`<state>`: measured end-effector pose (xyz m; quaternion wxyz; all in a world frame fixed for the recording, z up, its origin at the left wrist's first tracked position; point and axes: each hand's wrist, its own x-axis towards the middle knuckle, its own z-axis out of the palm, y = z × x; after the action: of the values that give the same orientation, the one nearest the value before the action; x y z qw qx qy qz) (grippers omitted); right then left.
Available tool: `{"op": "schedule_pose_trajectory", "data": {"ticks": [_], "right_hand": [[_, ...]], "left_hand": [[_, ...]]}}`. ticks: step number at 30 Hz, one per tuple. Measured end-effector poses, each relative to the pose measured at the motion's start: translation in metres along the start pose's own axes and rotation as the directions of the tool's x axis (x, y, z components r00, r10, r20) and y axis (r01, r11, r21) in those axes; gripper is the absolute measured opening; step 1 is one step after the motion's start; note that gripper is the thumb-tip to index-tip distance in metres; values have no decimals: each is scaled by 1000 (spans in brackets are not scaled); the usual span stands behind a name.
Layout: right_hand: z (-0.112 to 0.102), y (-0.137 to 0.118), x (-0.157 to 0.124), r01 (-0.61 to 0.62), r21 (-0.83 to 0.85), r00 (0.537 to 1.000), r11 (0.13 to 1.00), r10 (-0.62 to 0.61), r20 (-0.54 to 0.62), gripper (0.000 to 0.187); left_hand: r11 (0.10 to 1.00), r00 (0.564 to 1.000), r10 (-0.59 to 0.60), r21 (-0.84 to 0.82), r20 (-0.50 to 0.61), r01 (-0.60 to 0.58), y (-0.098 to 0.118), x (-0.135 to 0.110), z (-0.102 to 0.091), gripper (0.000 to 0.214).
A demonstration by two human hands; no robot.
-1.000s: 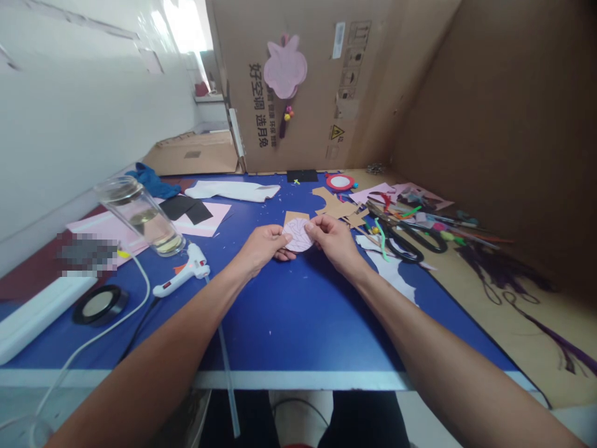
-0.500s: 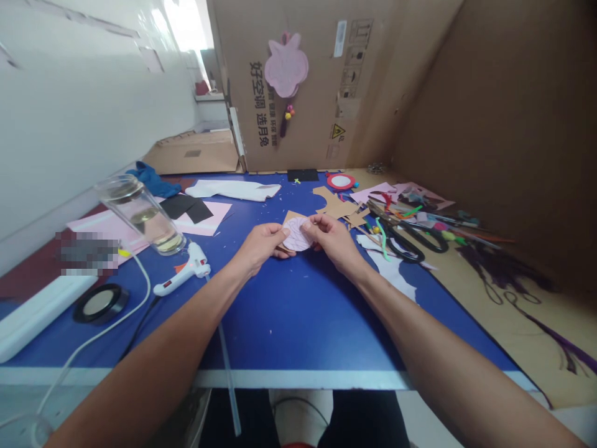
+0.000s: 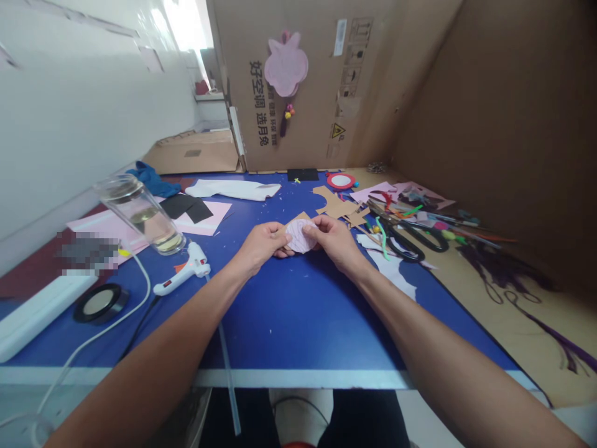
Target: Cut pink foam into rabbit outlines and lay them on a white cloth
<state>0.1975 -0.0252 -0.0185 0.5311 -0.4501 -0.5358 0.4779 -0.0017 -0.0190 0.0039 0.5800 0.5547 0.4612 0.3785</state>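
Both hands meet over the blue table, holding a pale round paper disc (image 3: pixel 301 238) with thin purple lines on it. A piece of brown cardboard (image 3: pixel 301 218) shows behind the disc, its corner sticking out at the top. My left hand (image 3: pixel 265 244) is closed on the disc's left side, thumb on the front and fingers behind. With thumb and fingers my right hand (image 3: pixel 334 239) pinches the disc's upper right edge. How the disc and the cardboard are joined, if at all, is hidden.
On the left are a white glue gun (image 3: pixel 186 270), a glass jar (image 3: pixel 152 218) of liquid and a black tape roll (image 3: pixel 100 303). At right lie large scissors (image 3: pixel 405 242), cardboard scraps (image 3: pixel 333 202) and a white cutout (image 3: pixel 392 270). A pink ornament (image 3: pixel 286 65) hangs on the cardboard wall.
The paper disc has shifted slightly right and turned a little in my fingers. The cardboard behind it has turned too. Other things stay where they were.
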Motion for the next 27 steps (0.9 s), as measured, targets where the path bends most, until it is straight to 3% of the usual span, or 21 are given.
{"op": "schedule_pose_trajectory", "data": {"ticks": [6, 12, 18, 21, 27], "right_hand": [[1, -4, -3, -38, -33, 997, 999, 41, 70, 33], [2, -5, -4, -2, -49, 996, 999, 7, 94, 37], [1, -2, -3, 44, -68, 997, 997, -39, 67, 37], [1, -2, -3, 42, -58, 997, 997, -38, 62, 38], [3, -5, -8, -47, -79, 979, 996, 62, 196, 37]], "left_hand": [[996, 989, 33, -78, -146, -45, 1, 4, -4, 17], [997, 996, 72, 2, -46, -72, -3, 3, -2, 32], [997, 997, 74, -28, -9, -74, -3, 1, -1, 33], [995, 996, 86, -40, -20, -86, -4, 2, -1, 28], [990, 987, 141, -14, -78, -143, -6, 3, -2, 24]]}}
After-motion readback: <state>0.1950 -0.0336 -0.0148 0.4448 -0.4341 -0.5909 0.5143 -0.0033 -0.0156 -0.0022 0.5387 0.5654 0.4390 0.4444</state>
